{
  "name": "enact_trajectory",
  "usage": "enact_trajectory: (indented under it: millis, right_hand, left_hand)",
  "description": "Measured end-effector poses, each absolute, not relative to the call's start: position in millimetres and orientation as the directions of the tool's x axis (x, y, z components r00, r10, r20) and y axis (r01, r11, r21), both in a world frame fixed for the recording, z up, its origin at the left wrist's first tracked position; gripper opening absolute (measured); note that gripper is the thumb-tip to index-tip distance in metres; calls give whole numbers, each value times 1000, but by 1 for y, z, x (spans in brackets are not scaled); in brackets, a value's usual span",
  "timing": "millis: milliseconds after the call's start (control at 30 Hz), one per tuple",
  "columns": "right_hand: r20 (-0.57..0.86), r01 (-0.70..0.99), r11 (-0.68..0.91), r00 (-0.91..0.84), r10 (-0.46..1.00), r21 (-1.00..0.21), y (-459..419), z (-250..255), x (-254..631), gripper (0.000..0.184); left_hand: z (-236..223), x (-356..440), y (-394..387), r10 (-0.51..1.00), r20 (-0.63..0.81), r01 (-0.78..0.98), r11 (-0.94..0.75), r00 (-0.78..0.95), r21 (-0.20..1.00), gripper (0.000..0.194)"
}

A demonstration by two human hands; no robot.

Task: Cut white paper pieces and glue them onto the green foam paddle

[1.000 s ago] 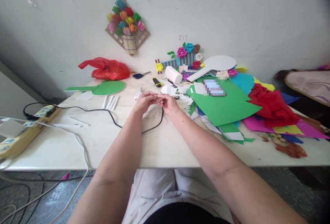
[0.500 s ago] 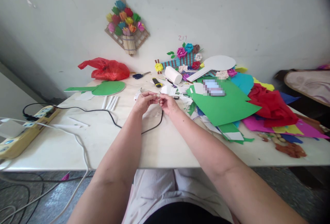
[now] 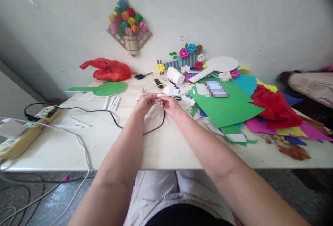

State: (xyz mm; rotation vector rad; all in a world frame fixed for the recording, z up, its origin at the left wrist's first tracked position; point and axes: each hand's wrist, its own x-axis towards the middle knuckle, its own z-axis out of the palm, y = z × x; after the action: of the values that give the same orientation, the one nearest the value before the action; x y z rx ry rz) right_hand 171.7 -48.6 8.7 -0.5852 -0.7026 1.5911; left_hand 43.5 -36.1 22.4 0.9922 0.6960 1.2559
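My left hand (image 3: 147, 103) and my right hand (image 3: 169, 105) meet above the middle of the table. Fingertips of both are pinched on a thin white paper roll (image 3: 169, 95), which sticks out to the right past the right hand. Its left end is covered by fingers. A small white object (image 3: 139, 94) lies just beyond the left hand, partly hidden. Several white paper rolls (image 3: 113, 103) lie left of the hands. Beyond them are a black and yellow utility knife (image 3: 159, 83) and dark-handled scissors (image 3: 140, 76). A black cable (image 3: 153, 129) passes under the wrists.
Left stand a power strip (image 3: 31, 128), a green paddle-shaped cutout (image 3: 110, 89) and a red plastic bag (image 3: 111, 70). A white cylinder (image 3: 175, 76) is at the back. On the right, green sheets (image 3: 226, 109) bear a phone (image 3: 216, 89), beside red crepe paper (image 3: 275, 106).
The white paper roll now shows more clearly, extending rightward from the fingers. Both hands stay together in nearly the same place, with small finger shifts.
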Motion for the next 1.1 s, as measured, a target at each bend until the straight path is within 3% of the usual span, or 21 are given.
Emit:
enact_trajectory:
  millis: [400,767,1100]
  right_hand:
    - [52,-640,3,-57,997,-768,-47,5,168,15]
    - [34,-653,49,36,999,-756,-48,8,166,14]
    - [55,-649,88,72,996,-756,-47,5,163,17]
  left_hand:
    - [19,43,-31,981,-55,-501,142,184,854,13]
    - [17,41,-33,954,60,-479,92,293,873,11]
    - [17,45,-32,970,88,-466,29,227,884,3]
